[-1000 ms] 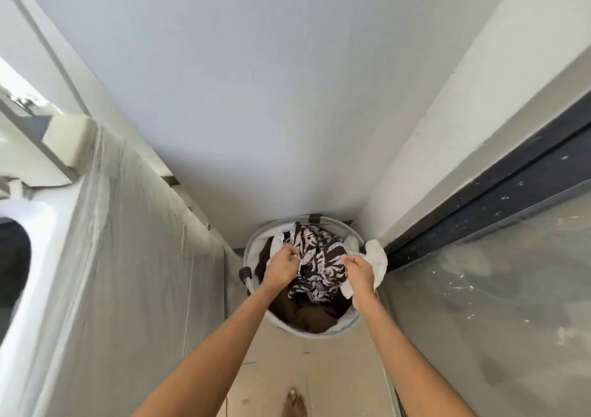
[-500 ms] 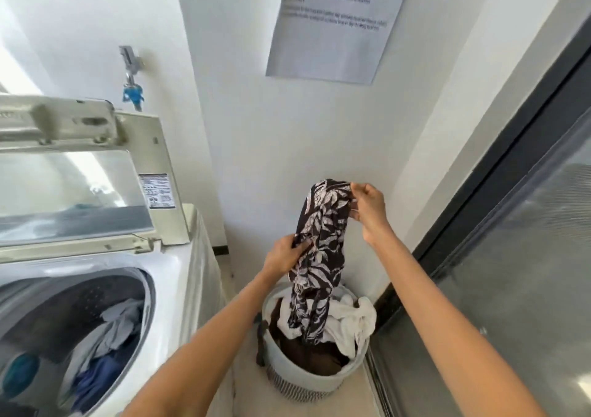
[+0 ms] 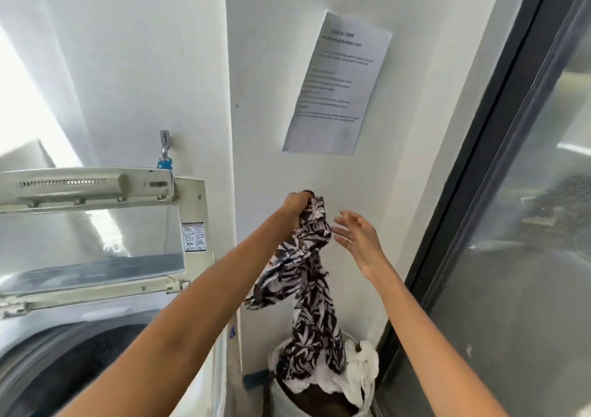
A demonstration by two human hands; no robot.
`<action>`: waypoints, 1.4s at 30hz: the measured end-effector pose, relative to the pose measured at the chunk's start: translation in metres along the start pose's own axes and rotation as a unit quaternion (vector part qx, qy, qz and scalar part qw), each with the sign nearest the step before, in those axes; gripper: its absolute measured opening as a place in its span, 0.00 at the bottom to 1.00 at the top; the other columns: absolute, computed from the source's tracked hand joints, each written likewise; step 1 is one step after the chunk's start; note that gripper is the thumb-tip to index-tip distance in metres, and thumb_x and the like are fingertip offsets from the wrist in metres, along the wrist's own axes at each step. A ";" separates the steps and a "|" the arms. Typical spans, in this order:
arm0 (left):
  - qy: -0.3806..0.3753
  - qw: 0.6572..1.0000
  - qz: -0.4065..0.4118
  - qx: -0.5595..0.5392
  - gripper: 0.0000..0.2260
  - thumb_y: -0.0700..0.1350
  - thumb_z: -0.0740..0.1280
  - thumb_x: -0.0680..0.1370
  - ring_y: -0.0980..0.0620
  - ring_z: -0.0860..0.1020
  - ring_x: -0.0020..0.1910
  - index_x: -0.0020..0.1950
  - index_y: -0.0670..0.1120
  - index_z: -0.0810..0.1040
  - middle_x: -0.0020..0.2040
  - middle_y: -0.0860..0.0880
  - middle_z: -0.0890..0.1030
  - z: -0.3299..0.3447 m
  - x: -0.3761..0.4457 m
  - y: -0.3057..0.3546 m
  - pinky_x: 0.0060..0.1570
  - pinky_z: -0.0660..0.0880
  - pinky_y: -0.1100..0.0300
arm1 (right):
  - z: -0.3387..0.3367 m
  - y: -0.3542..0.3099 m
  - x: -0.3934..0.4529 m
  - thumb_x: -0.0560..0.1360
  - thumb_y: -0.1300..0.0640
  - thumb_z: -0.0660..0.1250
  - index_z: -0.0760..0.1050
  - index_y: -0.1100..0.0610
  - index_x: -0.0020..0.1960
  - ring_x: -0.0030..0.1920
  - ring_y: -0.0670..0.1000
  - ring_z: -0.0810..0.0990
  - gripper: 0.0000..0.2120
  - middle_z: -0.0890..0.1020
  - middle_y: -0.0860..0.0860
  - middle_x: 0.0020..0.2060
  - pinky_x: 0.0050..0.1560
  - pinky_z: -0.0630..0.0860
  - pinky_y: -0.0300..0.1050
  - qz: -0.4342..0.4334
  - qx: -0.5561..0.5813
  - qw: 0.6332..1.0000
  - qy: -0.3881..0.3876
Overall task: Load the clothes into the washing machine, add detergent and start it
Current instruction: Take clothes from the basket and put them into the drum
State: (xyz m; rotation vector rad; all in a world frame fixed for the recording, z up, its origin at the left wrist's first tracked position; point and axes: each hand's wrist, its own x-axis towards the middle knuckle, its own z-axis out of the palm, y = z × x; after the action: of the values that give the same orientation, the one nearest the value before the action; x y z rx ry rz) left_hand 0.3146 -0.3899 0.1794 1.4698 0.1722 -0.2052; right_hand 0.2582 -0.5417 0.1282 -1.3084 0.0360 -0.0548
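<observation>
My left hand (image 3: 297, 202) grips the top of a black-and-white leaf-print garment (image 3: 307, 292) and holds it high; its lower end still hangs into the white laundry basket (image 3: 287, 407) on the floor. My right hand (image 3: 358, 237) is just right of the garment with fingers spread, holding nothing. White cloth (image 3: 361, 375) and a brown garment (image 3: 316, 400) lie in the basket. The top-loading washing machine (image 3: 96, 317) stands at the left with its lid (image 3: 92, 234) raised and its drum (image 3: 67, 368) open.
A white wall with a printed notice (image 3: 339, 87) is straight ahead. A dark-framed glass door (image 3: 524, 224) closes off the right side. A water tap (image 3: 164, 151) sticks out of the wall behind the machine. The basket fills the narrow gap between machine and door.
The patterned garment was pulled up out of the basket. My left hand moved up to grip its top, and my right hand let go and opened. The view tilted upward.
</observation>
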 end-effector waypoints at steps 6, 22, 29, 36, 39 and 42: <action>-0.080 0.993 -0.053 -0.069 0.11 0.49 0.58 0.78 0.48 0.75 0.34 0.43 0.42 0.71 0.38 0.45 0.76 0.012 -0.015 0.012 0.29 0.74 0.61 | 0.019 -0.003 -0.014 0.72 0.57 0.72 0.70 0.53 0.64 0.53 0.48 0.80 0.23 0.81 0.49 0.53 0.56 0.76 0.45 -0.087 -0.211 0.974 0.013; -0.205 0.863 0.255 0.386 0.29 0.43 0.73 0.73 0.52 0.75 0.53 0.71 0.49 0.65 0.56 0.50 0.75 -0.055 -0.037 0.060 0.56 0.73 0.59 | 0.061 -0.121 0.018 0.70 0.68 0.61 0.80 0.60 0.50 0.44 0.58 0.78 0.12 0.82 0.59 0.44 0.49 0.74 0.49 -0.137 -0.463 0.862 -0.154; -0.074 0.873 0.369 0.311 0.06 0.45 0.68 0.77 0.59 0.74 0.40 0.48 0.43 0.80 0.46 0.48 0.80 -0.072 -0.036 0.098 0.45 0.70 0.62 | 0.035 -0.124 0.025 0.75 0.61 0.66 0.74 0.56 0.58 0.45 0.50 0.75 0.12 0.79 0.53 0.46 0.46 0.68 0.43 -0.138 -0.527 0.823 -0.164; -0.224 0.863 0.252 0.378 0.21 0.38 0.71 0.74 0.55 0.77 0.47 0.65 0.42 0.71 0.53 0.50 0.77 -0.042 -0.042 0.072 0.48 0.73 0.67 | 0.047 -0.114 0.019 0.72 0.64 0.63 0.79 0.49 0.43 0.41 0.49 0.77 0.12 0.81 0.50 0.39 0.49 0.72 0.47 -0.194 -0.446 0.857 -0.171; -0.180 0.856 0.283 0.392 0.12 0.45 0.73 0.72 0.51 0.77 0.42 0.51 0.40 0.78 0.43 0.47 0.79 -0.031 -0.034 0.063 0.49 0.73 0.56 | 0.048 -0.123 0.016 0.74 0.64 0.63 0.78 0.48 0.40 0.37 0.46 0.76 0.12 0.79 0.47 0.35 0.44 0.70 0.42 -0.214 -0.453 0.847 -0.176; -0.094 0.828 0.328 0.444 0.13 0.53 0.74 0.69 0.49 0.77 0.43 0.46 0.45 0.79 0.42 0.48 0.79 -0.032 -0.030 0.067 0.49 0.74 0.52 | 0.038 -0.123 0.015 0.75 0.60 0.66 0.75 0.49 0.47 0.40 0.46 0.77 0.06 0.79 0.47 0.39 0.43 0.72 0.41 -0.198 -0.433 0.859 -0.188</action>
State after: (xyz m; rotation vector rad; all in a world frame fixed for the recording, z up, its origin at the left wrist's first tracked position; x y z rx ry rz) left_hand 0.3018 -0.3512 0.2482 2.3228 -0.6864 0.1712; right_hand 0.2732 -0.5376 0.2566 -2.1948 -0.6144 -0.1436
